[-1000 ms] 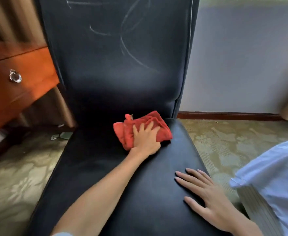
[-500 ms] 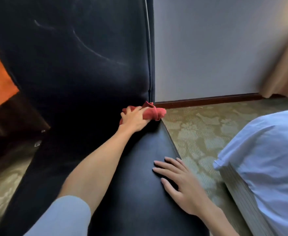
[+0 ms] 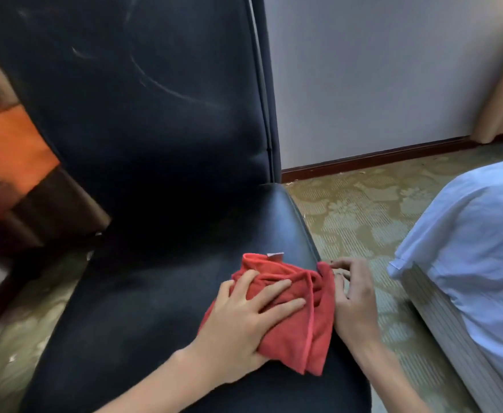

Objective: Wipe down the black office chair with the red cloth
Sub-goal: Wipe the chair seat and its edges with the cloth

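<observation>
Both hands are at the right side of the black office chair (image 3: pixel 155 293), on its seat. The left hand (image 3: pixel 244 320) lies flat on the red cloth (image 3: pixel 297 317), fingers straight and spread, palm pressing the bunched fabric down onto the seat; it grasps nothing. The right hand (image 3: pixel 353 296) sits at the seat's right edge, just beside the cloth, with its fingers curled; the fingertips meet the cloth's upper right corner, but whether they pinch the fabric or only touch it cannot be told.

The cloth is folded and rumpled, lying on the right half of the seat, its right border running along the seat's edge, with a small pale tag showing at its far end. The chair's backrest rises behind, marked with pale curved streaks.

Left of the chair stands a wooden desk (image 3: pixel 12 162). Patterned carpet (image 3: pixel 357 216) covers the floor, and a bed with a white sheet (image 3: pixel 467 234) is on the right, well apart from the chair. A plain wall (image 3: pixel 378 70) with a dark skirting board stands behind.
</observation>
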`<action>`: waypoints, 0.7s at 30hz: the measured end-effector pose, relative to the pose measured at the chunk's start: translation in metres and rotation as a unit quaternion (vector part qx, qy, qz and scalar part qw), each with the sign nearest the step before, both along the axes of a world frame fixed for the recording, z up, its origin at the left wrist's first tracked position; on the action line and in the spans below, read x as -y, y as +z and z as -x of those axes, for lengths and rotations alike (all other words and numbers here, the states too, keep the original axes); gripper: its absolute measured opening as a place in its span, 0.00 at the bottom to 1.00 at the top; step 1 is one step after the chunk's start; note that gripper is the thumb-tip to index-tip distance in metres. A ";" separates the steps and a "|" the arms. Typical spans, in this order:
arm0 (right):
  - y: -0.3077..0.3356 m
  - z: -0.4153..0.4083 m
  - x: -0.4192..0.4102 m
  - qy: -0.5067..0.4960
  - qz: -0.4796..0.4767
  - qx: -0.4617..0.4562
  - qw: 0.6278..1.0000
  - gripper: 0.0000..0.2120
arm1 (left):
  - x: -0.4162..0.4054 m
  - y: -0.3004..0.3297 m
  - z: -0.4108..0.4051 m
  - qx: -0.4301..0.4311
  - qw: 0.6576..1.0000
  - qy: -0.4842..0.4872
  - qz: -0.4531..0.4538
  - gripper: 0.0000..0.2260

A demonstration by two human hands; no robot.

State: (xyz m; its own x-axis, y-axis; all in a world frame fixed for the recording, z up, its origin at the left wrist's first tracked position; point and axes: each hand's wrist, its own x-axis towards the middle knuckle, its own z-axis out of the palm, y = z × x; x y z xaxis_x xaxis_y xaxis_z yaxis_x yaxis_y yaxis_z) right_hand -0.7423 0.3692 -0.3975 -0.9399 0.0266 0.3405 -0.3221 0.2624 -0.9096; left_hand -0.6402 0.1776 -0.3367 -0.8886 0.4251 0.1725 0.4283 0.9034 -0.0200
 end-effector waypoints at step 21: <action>-0.014 0.013 0.002 -0.039 -0.011 0.013 0.999 0.20 | -0.020 0.007 0.043 0.004 0.999 -0.014 -0.032 0.24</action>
